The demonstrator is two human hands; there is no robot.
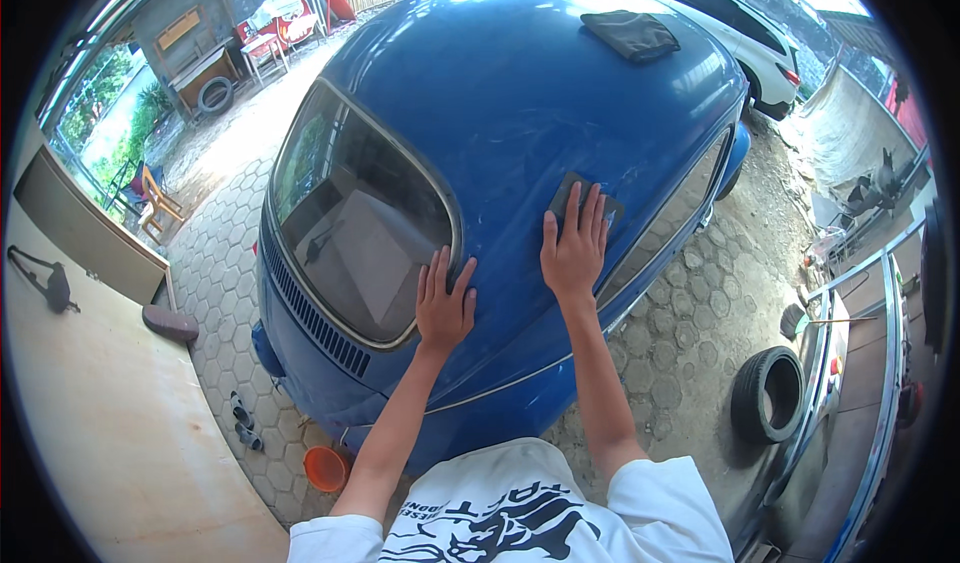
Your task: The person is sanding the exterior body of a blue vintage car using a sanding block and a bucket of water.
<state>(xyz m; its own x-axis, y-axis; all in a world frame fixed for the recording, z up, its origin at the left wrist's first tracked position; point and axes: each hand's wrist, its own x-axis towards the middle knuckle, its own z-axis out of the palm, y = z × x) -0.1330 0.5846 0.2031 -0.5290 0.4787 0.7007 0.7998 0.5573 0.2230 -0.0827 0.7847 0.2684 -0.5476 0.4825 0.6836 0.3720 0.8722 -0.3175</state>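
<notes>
A rounded blue car [470, 93] fills the middle of the head view. My right hand [577, 248] lies flat on its rear side panel, fingers stretched over a thin dark grey square sheet [568, 191] that looks like sandpaper. The sheet's edges show around the fingers; its underside is hidden. My left hand [444, 308] rests with spread fingers at the lower right corner of the rear window [350, 203], touching glass rim and blue paint, and holds nothing. Farther up, a folded black cloth [632, 36] lies on the roof.
An orange bucket [326, 469] stands on the paving by the car's rear left, near a pair of sandals [245, 423]. To the right, a loose tyre [768, 395] lies beside a metal frame [885, 363]. A white car [765, 58] is parked beyond. A pale board [120, 393] fills the left.
</notes>
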